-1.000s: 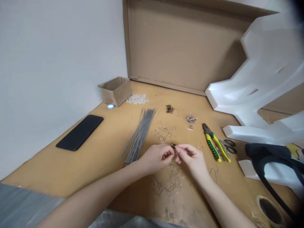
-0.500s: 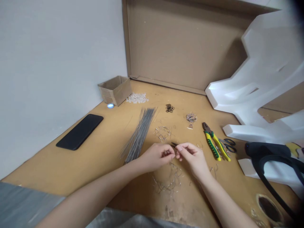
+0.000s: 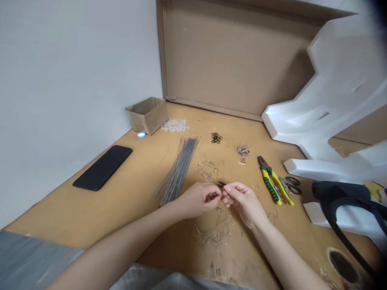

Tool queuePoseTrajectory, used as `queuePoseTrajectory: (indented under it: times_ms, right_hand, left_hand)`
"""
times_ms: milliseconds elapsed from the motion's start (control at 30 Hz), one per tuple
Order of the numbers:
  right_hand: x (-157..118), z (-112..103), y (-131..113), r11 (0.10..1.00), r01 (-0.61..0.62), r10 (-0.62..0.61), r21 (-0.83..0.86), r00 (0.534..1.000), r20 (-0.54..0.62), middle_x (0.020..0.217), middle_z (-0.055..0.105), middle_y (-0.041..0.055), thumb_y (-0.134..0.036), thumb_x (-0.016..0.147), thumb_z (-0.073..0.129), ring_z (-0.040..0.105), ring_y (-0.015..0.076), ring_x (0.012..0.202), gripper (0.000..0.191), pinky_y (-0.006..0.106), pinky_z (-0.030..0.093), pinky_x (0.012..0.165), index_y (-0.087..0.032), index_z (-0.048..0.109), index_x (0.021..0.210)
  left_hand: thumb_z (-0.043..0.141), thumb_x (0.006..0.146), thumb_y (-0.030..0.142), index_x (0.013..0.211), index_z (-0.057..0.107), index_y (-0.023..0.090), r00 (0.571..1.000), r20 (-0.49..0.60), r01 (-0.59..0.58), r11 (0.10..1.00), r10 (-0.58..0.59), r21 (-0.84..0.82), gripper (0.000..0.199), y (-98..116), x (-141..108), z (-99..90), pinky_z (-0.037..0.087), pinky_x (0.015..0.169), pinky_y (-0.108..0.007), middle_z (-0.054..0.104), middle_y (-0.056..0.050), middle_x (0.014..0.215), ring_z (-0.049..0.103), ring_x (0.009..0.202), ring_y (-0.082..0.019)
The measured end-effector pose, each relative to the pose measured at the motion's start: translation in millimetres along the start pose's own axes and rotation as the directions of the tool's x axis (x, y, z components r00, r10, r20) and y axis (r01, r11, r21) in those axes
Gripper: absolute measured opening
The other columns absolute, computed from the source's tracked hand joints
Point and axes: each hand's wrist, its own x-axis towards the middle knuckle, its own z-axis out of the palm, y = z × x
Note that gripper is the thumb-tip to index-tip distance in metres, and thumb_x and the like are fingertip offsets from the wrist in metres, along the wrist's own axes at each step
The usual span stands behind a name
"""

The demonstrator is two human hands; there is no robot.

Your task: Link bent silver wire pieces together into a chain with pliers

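My left hand is closed in a pinch beside my right hand; what lies between its fingertips is too small to make out. My right hand pinches a small dark pointed piece, whose tip sticks out past the thumb and finger. Its kind cannot be told. Just beyond the hands lies a loose ring of bent wire pieces. Below them, nearer to me, a larger tangle of bent wires rests on the table. A bundle of straight grey wires lies left of my left hand.
Pliers with yellow-green handles and black-handled scissors lie on the right. Behind are black rings, a wire coil, clear small pieces and a cardboard box. A black phone lies left; white foam stands right.
Both hands stay close together in almost the same place. The fingertips have shifted only slightly, and nothing on the table has visibly moved.
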Motion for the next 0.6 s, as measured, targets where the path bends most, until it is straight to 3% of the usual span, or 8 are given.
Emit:
queuePoseTrajectory:
  times_ms: [167, 300, 400, 600]
  right_hand:
    - [-0.1, 2.3, -0.4, 0.999, -0.018, 0.018, -0.03, 1.0, -0.018, 0.057, 0.065, 0.0006, -0.032, 0.065, 0.073, 0.057, 0.0081, 0.048, 0.02, 0.018, 0.044, 0.047, -0.014, 0.064, 0.066]
    - [-1.2, 5.1, 0.0, 0.999, -0.05, 0.05, 0.003, 0.998, -0.029, 0.057, 0.065, 0.0008, -0.032, 0.064, 0.074, 0.058, 0.0081, 0.048, 0.021, 0.018, 0.046, 0.048, -0.014, 0.064, 0.066]
    - [-1.2, 5.0, 1.1, 0.996, -0.073, 0.073, 0.052, 0.997, -0.006, 0.058, 0.066, 0.0005, -0.031, 0.065, 0.074, 0.058, 0.0074, 0.048, 0.019, 0.017, 0.047, 0.049, -0.014, 0.065, 0.067]
    - [2.0, 1.9, 2.8, 0.992, -0.109, 0.104, 0.057, 0.991, 0.08, 0.056, 0.065, -0.0002, -0.031, 0.068, 0.071, 0.056, 0.0054, 0.044, 0.019, 0.014, 0.044, 0.045, -0.014, 0.064, 0.068]
  left_hand:
    - [0.044, 0.08, 0.015, 0.079, 0.061, 0.018, 0.993, 0.047, -0.118, 0.952, 0.11, 0.281, 0.017, -1.5, -1.5, 1.7, 0.037, 0.059, -0.02, 0.063, -0.001, 0.074, 0.055, 0.065, -0.012]
    - [0.041, 0.084, 0.019, 0.085, 0.061, 0.017, 0.983, 0.104, -0.182, 0.901, 0.153, 0.394, 0.019, -0.3, -2.9, 0.5, 0.038, 0.061, -0.022, 0.063, -0.004, 0.078, 0.056, 0.068, -0.014]
    - [0.042, 0.083, 0.017, 0.085, 0.06, 0.017, 0.983, 0.129, -0.17, 0.899, 0.127, 0.404, 0.018, 0.2, -2.8, -1.6, 0.038, 0.061, -0.022, 0.063, -0.004, 0.079, 0.056, 0.069, -0.014]
    - [0.042, 0.086, 0.019, 0.085, 0.061, 0.018, 0.974, 0.167, -0.193, 0.943, 0.151, 0.273, 0.019, -2.5, -2.2, -5.7, 0.037, 0.064, -0.021, 0.063, -0.002, 0.081, 0.057, 0.073, -0.013]
